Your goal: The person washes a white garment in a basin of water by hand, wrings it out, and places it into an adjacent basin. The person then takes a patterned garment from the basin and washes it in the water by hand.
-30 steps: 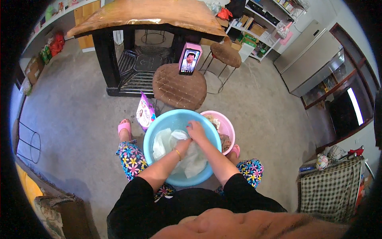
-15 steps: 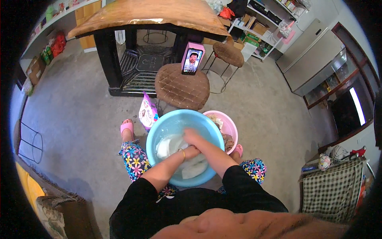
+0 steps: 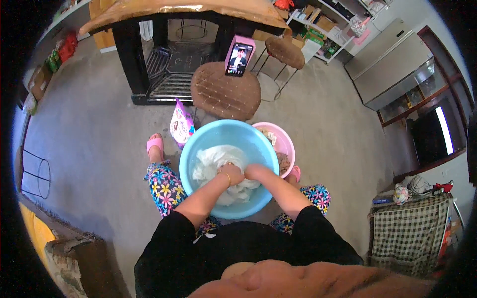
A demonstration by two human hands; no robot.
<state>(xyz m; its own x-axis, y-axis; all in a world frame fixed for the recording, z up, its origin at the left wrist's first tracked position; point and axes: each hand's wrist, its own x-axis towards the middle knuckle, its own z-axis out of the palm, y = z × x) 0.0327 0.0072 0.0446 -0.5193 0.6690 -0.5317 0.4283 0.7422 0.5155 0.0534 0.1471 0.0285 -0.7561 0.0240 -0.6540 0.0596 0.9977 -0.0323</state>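
Observation:
A blue plastic basin [image 3: 201,135] holds water and a crumpled white cloth [image 3: 214,155]. Both hands are down in it. My left hand [image 3: 230,174] has its fingers curled into the cloth, gripping it. My right hand [image 3: 254,172] is closed on the cloth just to the right, its fingertips hidden. Behind the basin's right side is a pink basin [image 3: 286,144] with brownish clothing [image 3: 282,161]. A purple-and-white bag [image 3: 182,128] stands at the blue basin's back left.
A brown padded stool [image 3: 223,92] bears a propped phone [image 3: 238,59] in front of a wooden-topped table with black legs [image 3: 189,12]. Another stool [image 3: 284,52] is farther back. A refrigerator [image 3: 377,64] stands right, near a checked-cloth-covered object [image 3: 407,233]; a wire stand [image 3: 37,171] is left.
The white cloth has bunched up higher in the basin. My right hand has moved down and rightward, away from the back of the basin. The view has shifted slightly, so the surroundings sit higher.

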